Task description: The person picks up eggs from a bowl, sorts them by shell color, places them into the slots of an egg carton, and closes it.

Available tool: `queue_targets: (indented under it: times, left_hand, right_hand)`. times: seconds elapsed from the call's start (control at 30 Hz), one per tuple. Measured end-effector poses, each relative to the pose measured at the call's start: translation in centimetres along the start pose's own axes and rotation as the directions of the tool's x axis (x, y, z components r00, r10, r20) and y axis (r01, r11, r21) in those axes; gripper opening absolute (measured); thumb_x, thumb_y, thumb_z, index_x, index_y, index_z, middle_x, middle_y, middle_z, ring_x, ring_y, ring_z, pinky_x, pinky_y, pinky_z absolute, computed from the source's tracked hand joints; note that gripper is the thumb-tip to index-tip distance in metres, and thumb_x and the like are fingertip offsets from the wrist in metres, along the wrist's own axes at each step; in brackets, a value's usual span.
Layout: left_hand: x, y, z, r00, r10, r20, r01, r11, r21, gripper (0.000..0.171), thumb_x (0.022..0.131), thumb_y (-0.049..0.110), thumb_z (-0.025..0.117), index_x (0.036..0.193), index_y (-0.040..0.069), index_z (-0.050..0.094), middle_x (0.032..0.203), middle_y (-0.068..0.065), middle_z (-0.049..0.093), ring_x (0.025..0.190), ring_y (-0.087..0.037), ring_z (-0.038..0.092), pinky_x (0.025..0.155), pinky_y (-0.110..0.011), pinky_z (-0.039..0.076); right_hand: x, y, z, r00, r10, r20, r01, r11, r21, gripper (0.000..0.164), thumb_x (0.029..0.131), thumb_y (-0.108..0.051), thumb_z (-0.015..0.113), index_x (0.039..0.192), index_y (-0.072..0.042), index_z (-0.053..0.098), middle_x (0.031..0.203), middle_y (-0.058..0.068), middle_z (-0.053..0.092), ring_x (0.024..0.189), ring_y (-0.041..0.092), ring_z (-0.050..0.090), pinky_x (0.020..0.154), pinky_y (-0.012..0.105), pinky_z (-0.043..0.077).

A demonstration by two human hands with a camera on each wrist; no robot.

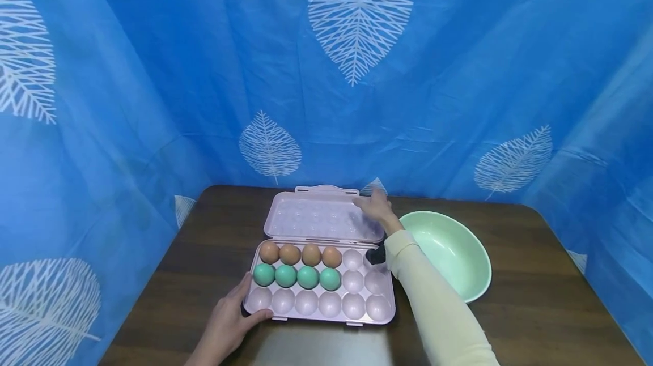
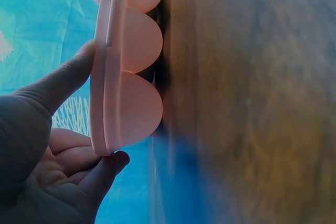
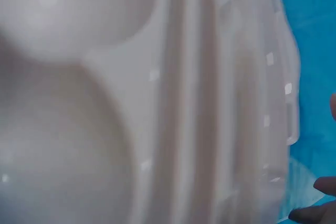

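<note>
A pale pink plastic egg box [image 1: 330, 305] lies open on the table, its lid [image 1: 311, 218] folded back. Several brown eggs [image 1: 289, 254] fill part of the back row, with several green eggs [image 1: 308, 277] in the middle row. The front row and the right-hand cups hold no eggs. My left hand [image 1: 232, 315] grips the near left corner of the box, thumb on the front rim and fingers around the end. Over the lid's right side, my right hand [image 1: 377, 207] hovers with fingers spread and nothing visible in them; its fingertips [image 3: 310, 214] show beyond the lid in the right wrist view.
A light green bowl [image 1: 449, 244] stands right of the egg box, partly behind my right sleeve [image 1: 433, 298]. The dark wooden table [image 1: 535, 292] ends at the back against a blue curtain [image 1: 433, 99] with white leaf prints. A black device [image 1: 376, 255] sits under my right wrist.
</note>
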State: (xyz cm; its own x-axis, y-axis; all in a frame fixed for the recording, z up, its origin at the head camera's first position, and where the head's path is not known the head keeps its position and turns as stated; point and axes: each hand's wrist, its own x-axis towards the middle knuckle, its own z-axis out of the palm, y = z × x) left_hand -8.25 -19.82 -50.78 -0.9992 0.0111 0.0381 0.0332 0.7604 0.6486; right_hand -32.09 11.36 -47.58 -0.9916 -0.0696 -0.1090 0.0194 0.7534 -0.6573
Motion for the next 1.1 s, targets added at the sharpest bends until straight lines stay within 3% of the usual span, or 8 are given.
queue_targets:
  times: [0.27, 0.47, 0.77, 0.93, 1.1]
  left_hand:
    - [0.1, 0.4, 0.1, 1.0, -0.018, 0.021, 0.018, 1.0, -0.004, 0.095, 0.074, 0.036, 0.086, 0.144, -0.01, 0.04, 0.145, -0.03, 0.042, 0.13, -0.044, 0.045, 0.104, -0.055, 0.04]
    - [0.1, 0.4, 0.0, 0.999, -0.037, 0.033, 0.037, 0.999, -0.017, 0.096, 0.075, 0.036, 0.085, 0.145, -0.01, 0.039, 0.146, -0.03, 0.04, 0.132, -0.044, 0.044, 0.104, -0.055, 0.039]
    - [0.2, 0.5, -0.2, 0.998, -0.042, 0.045, 0.043, 0.999, -0.007, 0.097, 0.076, 0.038, 0.084, 0.146, -0.009, 0.036, 0.148, -0.029, 0.038, 0.133, -0.044, 0.042, 0.105, -0.055, 0.038]
    - [0.1, 0.3, -0.1, 1.0, 0.002, 0.003, -0.002, 1.0, -0.004, 0.095, 0.075, 0.037, 0.085, 0.143, -0.012, 0.04, 0.144, -0.031, 0.042, 0.13, -0.044, 0.045, 0.104, -0.054, 0.039]
    - [0.0, 0.2, -0.1, 0.999, 0.025, -0.02, -0.025, 1.0, 0.011, 0.095, 0.075, 0.035, 0.086, 0.14, -0.016, 0.04, 0.141, -0.034, 0.044, 0.128, -0.045, 0.047, 0.103, -0.055, 0.04]
  right_hand:
    - [0.2, 1.2, 0.5, 0.998, 0.04, 0.044, -0.045, 0.993, 0.113, 0.085, 0.094, -0.026, 0.061, 0.148, 0.018, 0.013, 0.15, 0.04, 0.025, 0.14, 0.05, 0.025, 0.116, 0.051, 0.023]
    - [0.3, 1.3, 0.1, 0.994, 0.059, -0.093, -0.045, 0.989, 0.144, 0.074, 0.094, -0.025, 0.062, 0.151, 0.006, 0.026, 0.148, 0.03, 0.037, 0.136, 0.046, 0.037, 0.112, 0.053, 0.031]
    - [-0.4, 0.4, -1.4, 0.972, -0.064, -0.228, 0.099, 0.984, 0.146, 0.065, 0.091, -0.02, 0.064, 0.146, 0.005, 0.038, 0.145, 0.027, 0.044, 0.135, 0.042, 0.039, 0.112, 0.051, 0.031]
    - [-1.6, -0.7, -2.6, 0.933, -0.156, -0.324, 0.204, 0.971, 0.122, 0.061, 0.088, -0.019, 0.067, 0.141, 0.002, 0.047, 0.139, 0.025, 0.049, 0.13, 0.041, 0.044, 0.109, 0.051, 0.034]
    - [-3.7, -1.9, -3.4, 0.898, -0.237, -0.37, 0.292, 0.951, 0.098, 0.067, 0.085, -0.022, 0.068, 0.142, 0.006, 0.047, 0.134, 0.026, 0.047, 0.125, 0.042, 0.045, 0.107, 0.051, 0.035]
